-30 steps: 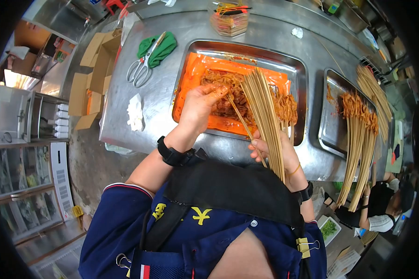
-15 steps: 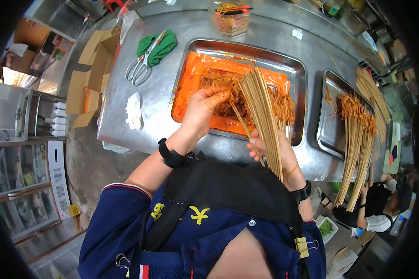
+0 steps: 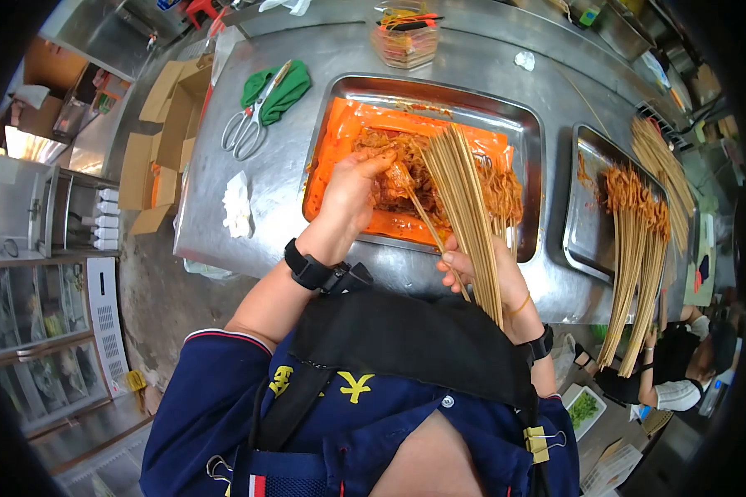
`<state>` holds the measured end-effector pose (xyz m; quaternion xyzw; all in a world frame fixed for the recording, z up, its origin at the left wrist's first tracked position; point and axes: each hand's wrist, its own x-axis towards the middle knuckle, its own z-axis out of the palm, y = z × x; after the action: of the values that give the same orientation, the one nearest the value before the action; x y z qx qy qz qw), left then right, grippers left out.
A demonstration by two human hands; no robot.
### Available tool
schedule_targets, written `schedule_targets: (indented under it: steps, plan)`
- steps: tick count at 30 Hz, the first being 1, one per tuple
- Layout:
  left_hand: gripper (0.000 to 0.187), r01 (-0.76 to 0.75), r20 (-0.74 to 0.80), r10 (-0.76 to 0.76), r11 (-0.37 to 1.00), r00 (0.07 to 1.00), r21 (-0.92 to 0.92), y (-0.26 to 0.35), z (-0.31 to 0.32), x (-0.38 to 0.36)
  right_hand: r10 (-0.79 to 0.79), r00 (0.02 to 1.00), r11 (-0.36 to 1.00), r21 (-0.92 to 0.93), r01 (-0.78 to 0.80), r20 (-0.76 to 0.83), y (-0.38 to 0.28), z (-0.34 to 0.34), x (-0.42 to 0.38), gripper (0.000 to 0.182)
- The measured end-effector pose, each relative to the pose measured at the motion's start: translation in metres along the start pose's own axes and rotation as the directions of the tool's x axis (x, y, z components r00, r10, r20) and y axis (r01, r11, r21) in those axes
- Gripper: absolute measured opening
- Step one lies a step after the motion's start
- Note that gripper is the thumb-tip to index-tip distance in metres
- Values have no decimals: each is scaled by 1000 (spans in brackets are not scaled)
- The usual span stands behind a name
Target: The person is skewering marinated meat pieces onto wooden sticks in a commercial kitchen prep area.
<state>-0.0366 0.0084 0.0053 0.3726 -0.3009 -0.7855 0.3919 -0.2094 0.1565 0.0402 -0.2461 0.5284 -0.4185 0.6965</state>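
My left hand is closed over the large metal tray, pinching a strip of red-sauced food at the tip of a single bamboo skewer. That skewer's lower part is between the fingers of my right hand, which also grips a thick bundle of bare bamboo skewers slanting up over the tray. Under my hands, the tray holds an orange plastic sheet with a pile of sauced strips. Several loaded skewers lie at its right side, partly hidden by the bundle.
A smaller tray with many loaded skewers stands at right, their sticks overhanging the table edge. Scissors lie on a green cloth, near crumpled tissue. A clear container stands behind. A co-worker is at lower right.
My left hand has shifted slightly left, and a flat sauced strip now shows at the skewer tip beside its fingers. My right hand keeps nearly the same position with the bundle.
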Motion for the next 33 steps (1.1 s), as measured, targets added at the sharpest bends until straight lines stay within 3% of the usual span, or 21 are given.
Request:
schedule_targets:
  steps: [3, 6, 9, 13, 17, 20, 23, 26, 33]
  plan:
    - [16, 138, -41, -142, 987, 989, -79, 2, 2, -5, 0, 1000, 1000, -7, 0, -5, 0, 0, -1, 16]
    - [16, 213, 104, -214, 977, 971, 15, -11, -4, -8, -11, 1000, 1000, 11, 11, 20, 0, -1, -1, 15]
    - [19, 148, 10, -148, 989, 989, 15, -11, 13, -16, -5, 1000, 1000, 14, 6, -26, -2, 1, -3, 16]
    - [20, 26, 57, -33, 992, 998, 124, -3, -1, -12, -3, 999, 999, 38, 5, -42, 3, -2, -6, 16]
    - [23, -25, 28, 23, 997, 999, 71, -2, 3, -18, -18, 999, 1000, 18, 19, -28, 0, 2, -4, 15]
    - [23, -76, 32, 70, 963, 997, 258, 1, 2, -18, -8, 999, 1000, 10, 8, -38, 0, 2, -4, 15]
    - [13, -258, 71, 249, 948, 966, 187, -8, 13, -20, -14, 1000, 1000, 13, 15, -21, 3, 1, -3, 15]
    - [14, -470, 89, 466, 831, 880, 297, -21, 14, -16, 0, 1000, 1000, 22, 1, -23, 2, 2, -2, 15]
    - [14, -521, 141, 515, 741, 846, 423, -36, 14, -22, -21, 998, 999, 44, 24, -55, 5, 1, -1, 14]
